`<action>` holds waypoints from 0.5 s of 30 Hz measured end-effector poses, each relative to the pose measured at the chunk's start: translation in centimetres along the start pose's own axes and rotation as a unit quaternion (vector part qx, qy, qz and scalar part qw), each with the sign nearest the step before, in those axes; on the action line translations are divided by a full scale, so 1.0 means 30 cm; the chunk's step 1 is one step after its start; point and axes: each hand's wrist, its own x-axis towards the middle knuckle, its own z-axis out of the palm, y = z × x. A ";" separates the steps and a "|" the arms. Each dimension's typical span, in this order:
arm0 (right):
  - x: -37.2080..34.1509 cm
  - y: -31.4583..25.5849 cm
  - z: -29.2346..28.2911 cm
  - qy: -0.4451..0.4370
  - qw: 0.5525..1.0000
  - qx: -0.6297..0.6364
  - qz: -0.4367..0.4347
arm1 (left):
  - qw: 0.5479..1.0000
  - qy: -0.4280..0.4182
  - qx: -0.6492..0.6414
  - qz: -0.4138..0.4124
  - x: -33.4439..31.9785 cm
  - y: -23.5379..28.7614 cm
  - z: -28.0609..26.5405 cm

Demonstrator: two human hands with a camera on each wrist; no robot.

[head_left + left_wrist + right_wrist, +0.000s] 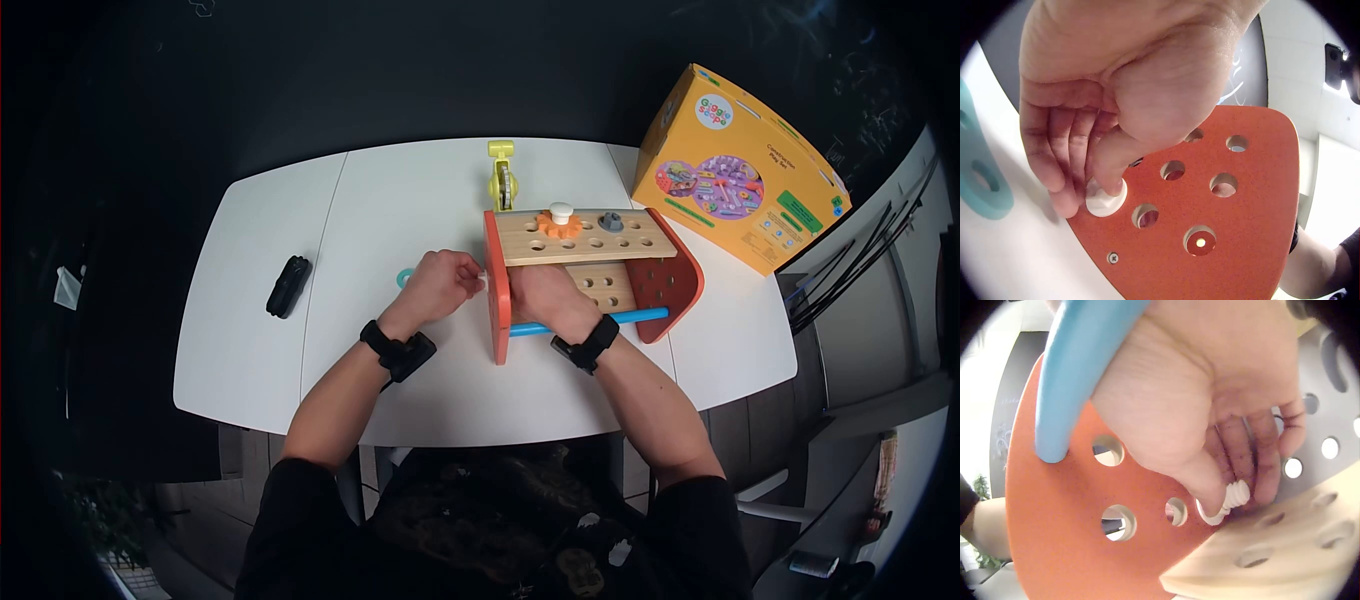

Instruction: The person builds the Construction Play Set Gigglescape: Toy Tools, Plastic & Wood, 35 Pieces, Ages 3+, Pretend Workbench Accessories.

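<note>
In the left wrist view, the left hand (1129, 94) pinches a white bolt head (1106, 199) against the outer face of the red side panel (1241, 219), which has several round holes. Inside the wooden workbench toy, the right hand (1210, 394) has thumb and fingers round the white threaded end (1235, 495), where a white ring (1210, 515) lies against the panel's inner face. The head view shows the left hand (440, 287) left of the panel and the right hand (550, 298) reaching under the top board (580, 248).
An orange gear (560, 228) with a white bolt and a grey piece (611, 222) sit on the top board. A yellow-green toy (502, 178) stands behind, a yellow box (745, 165) at back right. A teal piece (404, 277) and black case (289, 287) lie left; a blue bar (640, 316) crosses the front.
</note>
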 end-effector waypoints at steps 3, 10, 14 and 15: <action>-0.008 -0.029 -0.040 -0.002 1.000 0.008 0.027 | 1.000 0.006 0.010 0.006 -0.003 0.001 0.001; -0.130 -0.161 -0.257 -0.090 0.991 0.027 0.099 | 1.000 0.003 0.016 -0.002 -0.030 0.022 -0.009; -0.242 -0.160 -0.419 0.080 0.986 0.145 -0.024 | 0.999 0.033 -0.007 -0.006 -0.041 0.026 0.002; -0.266 -0.122 -0.436 0.173 0.977 0.127 -0.011 | 0.997 0.053 -0.045 -0.024 -0.042 0.029 0.005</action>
